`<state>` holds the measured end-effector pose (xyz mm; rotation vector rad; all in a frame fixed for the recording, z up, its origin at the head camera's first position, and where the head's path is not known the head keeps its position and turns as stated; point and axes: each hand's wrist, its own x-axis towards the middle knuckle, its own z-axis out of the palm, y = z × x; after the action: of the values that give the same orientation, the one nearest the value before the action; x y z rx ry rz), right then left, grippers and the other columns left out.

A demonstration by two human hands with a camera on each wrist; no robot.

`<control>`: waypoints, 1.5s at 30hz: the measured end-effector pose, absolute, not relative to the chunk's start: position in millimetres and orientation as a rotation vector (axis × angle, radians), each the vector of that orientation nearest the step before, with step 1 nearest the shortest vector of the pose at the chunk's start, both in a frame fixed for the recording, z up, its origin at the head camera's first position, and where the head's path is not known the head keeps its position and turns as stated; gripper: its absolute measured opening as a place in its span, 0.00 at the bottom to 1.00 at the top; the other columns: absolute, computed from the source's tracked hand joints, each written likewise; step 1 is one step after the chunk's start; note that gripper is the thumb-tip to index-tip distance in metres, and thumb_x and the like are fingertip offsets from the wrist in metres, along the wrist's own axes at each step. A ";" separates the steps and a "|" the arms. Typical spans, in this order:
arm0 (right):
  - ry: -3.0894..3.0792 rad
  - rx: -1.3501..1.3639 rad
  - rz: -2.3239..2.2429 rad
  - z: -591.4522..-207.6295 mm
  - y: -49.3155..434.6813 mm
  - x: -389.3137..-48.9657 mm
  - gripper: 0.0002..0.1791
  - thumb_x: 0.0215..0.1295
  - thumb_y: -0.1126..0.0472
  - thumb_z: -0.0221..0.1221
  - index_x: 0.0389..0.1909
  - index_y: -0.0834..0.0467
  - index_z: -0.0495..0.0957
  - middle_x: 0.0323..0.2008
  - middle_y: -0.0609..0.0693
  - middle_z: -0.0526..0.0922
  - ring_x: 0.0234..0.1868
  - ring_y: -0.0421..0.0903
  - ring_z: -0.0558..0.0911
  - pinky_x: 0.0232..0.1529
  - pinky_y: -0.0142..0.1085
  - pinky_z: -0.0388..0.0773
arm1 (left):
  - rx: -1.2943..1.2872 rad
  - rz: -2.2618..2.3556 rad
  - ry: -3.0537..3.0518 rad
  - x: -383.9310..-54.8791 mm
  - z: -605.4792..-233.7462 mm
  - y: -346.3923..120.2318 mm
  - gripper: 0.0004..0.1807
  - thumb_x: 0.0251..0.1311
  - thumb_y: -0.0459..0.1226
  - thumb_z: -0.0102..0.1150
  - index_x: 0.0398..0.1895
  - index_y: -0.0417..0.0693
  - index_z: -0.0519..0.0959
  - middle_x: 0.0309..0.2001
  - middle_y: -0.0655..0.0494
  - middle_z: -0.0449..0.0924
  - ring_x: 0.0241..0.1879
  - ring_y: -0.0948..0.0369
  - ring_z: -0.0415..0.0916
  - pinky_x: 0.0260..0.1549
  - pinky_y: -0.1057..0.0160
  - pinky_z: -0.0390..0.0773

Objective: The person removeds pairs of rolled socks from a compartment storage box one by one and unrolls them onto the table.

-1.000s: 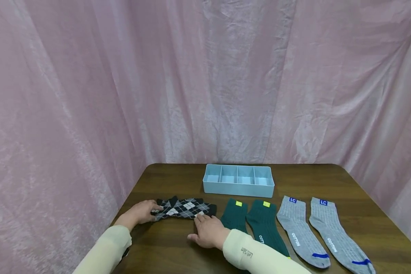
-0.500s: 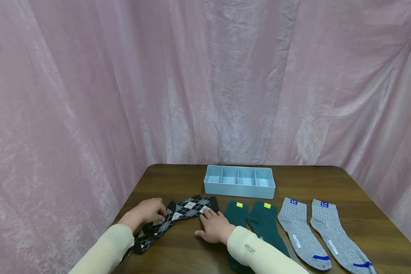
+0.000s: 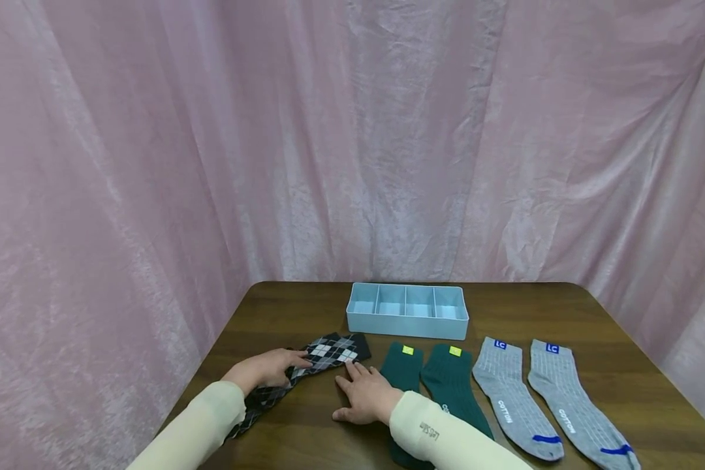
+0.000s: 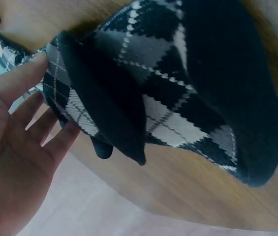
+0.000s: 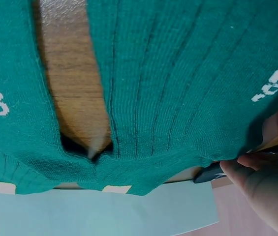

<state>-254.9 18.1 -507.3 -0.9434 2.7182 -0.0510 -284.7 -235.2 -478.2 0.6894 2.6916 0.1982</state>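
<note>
Black, grey and white argyle socks point(image 3: 328, 351) lie slantwise on the left half of the table, apparently one over the other. My left hand point(image 3: 273, 367) rests along their middle with fingers extended. In the left wrist view its thumb and straight fingers touch the patterned knit, and the black heel point(image 4: 104, 103) and toe point(image 4: 237, 88) point away from the palm. Fingertips of my right hand point(image 3: 367, 395) press the edge near the black cuff point(image 3: 361, 346), fingers spread. The right wrist view shows only part of that hand point(image 5: 262, 184), beside the dark cuff.
Two green socks point(image 3: 455, 378) lie right of the argyle ones, partly under the right sleeve point(image 3: 446, 431). Two grey socks point(image 3: 514, 398) lie farther right. Behind stands a light blue box point(image 3: 408, 324) with several compartments. A pink curtain point(image 3: 352, 143) hangs beyond the table.
The near end of the argyle socks has swung out from a folded bundle toward the person. My left hand has moved right along them; my right hand stays near the cuff.
</note>
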 end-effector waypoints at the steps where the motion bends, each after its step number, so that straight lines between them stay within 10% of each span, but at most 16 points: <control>1: 2.715 -0.941 -0.045 -507.1 17.8 -254.6 0.42 0.63 0.28 0.53 0.74 0.44 0.64 0.76 0.51 0.57 0.75 0.51 0.57 0.69 0.51 0.59 | 0.682 0.218 2.690 -284.4 -478.3 -236.1 0.32 0.55 0.27 0.69 0.65 0.54 0.77 0.72 0.49 0.65 0.69 0.46 0.62 0.64 0.45 0.65; 21: 2.694 -0.992 -0.004 -512.9 15.7 -253.1 0.41 0.64 0.28 0.51 0.74 0.43 0.63 0.75 0.48 0.58 0.75 0.49 0.58 0.70 0.48 0.59 | 0.574 0.547 2.673 -280.9 -490.8 -268.8 0.33 0.52 0.19 0.64 0.64 0.48 0.77 0.73 0.47 0.62 0.71 0.42 0.56 0.55 0.47 0.70; 32: 2.702 -1.011 -0.024 -511.4 17.6 -256.8 0.42 0.64 0.28 0.52 0.74 0.44 0.63 0.75 0.50 0.59 0.74 0.49 0.59 0.69 0.49 0.60 | 0.466 0.565 2.721 -271.8 -489.3 -279.9 0.30 0.55 0.33 0.72 0.64 0.47 0.77 0.72 0.44 0.63 0.72 0.35 0.50 0.64 0.36 0.59; 45: 2.723 -0.996 -0.008 -505.2 21.7 -251.1 0.41 0.64 0.28 0.52 0.74 0.46 0.65 0.74 0.50 0.61 0.74 0.49 0.60 0.69 0.51 0.59 | 0.520 0.349 2.900 -267.3 -498.1 -238.0 0.30 0.53 0.50 0.73 0.57 0.46 0.82 0.54 0.42 0.72 0.54 0.46 0.72 0.53 0.44 0.73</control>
<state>-251.1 21.7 -505.2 -0.9961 2.7226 -0.0081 -267.3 -238.0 -498.1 0.5203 2.8998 0.3494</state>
